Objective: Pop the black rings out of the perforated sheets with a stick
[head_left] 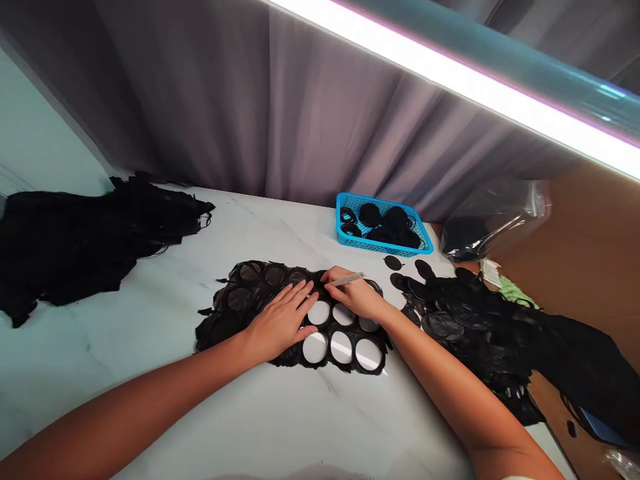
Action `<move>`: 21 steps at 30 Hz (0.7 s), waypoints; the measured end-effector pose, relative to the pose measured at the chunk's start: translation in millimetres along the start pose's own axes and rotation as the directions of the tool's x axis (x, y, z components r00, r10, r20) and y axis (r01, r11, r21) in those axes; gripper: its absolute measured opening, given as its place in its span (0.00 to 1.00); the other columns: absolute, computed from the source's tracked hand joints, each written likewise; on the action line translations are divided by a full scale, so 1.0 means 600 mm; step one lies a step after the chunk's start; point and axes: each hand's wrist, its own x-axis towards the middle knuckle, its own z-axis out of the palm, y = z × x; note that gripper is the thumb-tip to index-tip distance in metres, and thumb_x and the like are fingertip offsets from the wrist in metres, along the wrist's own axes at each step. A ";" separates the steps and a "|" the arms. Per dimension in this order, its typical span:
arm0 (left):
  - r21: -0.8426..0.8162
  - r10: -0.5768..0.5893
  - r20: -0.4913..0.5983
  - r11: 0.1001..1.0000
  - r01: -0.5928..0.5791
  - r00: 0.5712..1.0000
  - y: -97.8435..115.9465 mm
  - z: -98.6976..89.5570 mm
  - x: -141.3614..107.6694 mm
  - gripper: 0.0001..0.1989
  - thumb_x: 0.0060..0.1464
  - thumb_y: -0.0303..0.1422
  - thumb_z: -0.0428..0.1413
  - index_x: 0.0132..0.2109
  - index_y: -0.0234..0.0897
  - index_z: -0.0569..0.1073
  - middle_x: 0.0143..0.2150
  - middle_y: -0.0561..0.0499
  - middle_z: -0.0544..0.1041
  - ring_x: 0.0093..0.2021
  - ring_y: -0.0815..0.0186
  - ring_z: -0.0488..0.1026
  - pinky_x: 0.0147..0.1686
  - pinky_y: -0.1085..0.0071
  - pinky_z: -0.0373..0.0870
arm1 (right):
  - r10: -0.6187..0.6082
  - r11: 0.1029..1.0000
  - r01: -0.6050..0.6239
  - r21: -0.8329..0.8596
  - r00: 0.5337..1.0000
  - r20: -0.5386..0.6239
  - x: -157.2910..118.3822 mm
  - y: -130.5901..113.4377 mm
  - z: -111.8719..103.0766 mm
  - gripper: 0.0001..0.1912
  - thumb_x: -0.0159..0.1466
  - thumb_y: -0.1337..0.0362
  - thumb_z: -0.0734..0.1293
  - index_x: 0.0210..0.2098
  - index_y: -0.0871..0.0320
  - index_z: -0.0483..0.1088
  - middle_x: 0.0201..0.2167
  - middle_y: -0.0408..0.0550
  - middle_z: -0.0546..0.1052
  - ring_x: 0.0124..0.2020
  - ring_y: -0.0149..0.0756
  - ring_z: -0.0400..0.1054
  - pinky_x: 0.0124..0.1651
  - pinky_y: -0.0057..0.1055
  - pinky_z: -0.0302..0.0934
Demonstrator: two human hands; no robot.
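Observation:
A black sheet (293, 360) with rows of round shapes lies on the white table. Several circles on its right half are open holes that show the white tabletop; those on the left are still filled with dark material. My left hand (280, 320) rests flat on the middle of the sheet, fingers spread. At the sheet's upper edge my right hand (353, 293) is closed around a slim, light-coloured tool (346, 279), whose tip is hidden by the fingers.
A blue basket (385, 249) holding black round pieces stands at the back. Black material (75, 243) lies at the left. Loose discs (393, 263) and a black heap (480, 327) are at the right, near a plastic bag (495, 217). A bright lamp (450, 73) crosses above.

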 end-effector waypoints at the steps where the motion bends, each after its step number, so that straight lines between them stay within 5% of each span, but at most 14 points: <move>1: 0.015 0.002 0.002 1.000 -0.002 1.000 -0.002 0.004 -0.001 0.31 0.66 0.48 0.49 0.67 0.33 0.59 0.71 0.38 0.55 0.71 0.52 0.51 0.67 0.55 0.51 | 0.005 0.999 -0.006 0.042 1.000 0.016 0.000 0.002 -0.001 0.06 0.69 0.66 0.59 0.38 0.56 0.67 0.39 0.50 0.72 0.41 0.39 0.67 0.46 0.36 0.63; 9: 0.027 0.002 0.015 1.000 -0.003 1.000 -0.004 0.008 -0.010 0.31 0.66 0.48 0.49 0.68 0.36 0.59 0.72 0.40 0.52 0.72 0.50 0.46 0.67 0.53 0.50 | 0.024 0.983 -0.039 0.177 0.996 0.086 0.001 0.007 -0.007 0.09 0.68 0.64 0.62 0.31 0.57 0.67 0.45 0.50 0.70 0.43 0.37 0.66 0.47 0.35 0.62; 21: 0.007 -0.001 0.036 1.000 0.001 0.999 -0.004 0.005 -0.009 0.30 0.66 0.47 0.50 0.68 0.38 0.59 0.72 0.39 0.51 0.72 0.51 0.46 0.67 0.53 0.50 | -0.008 0.997 0.003 0.076 0.998 0.067 -0.002 -0.003 -0.002 0.08 0.69 0.66 0.61 0.32 0.56 0.65 0.43 0.50 0.69 0.43 0.37 0.66 0.48 0.35 0.63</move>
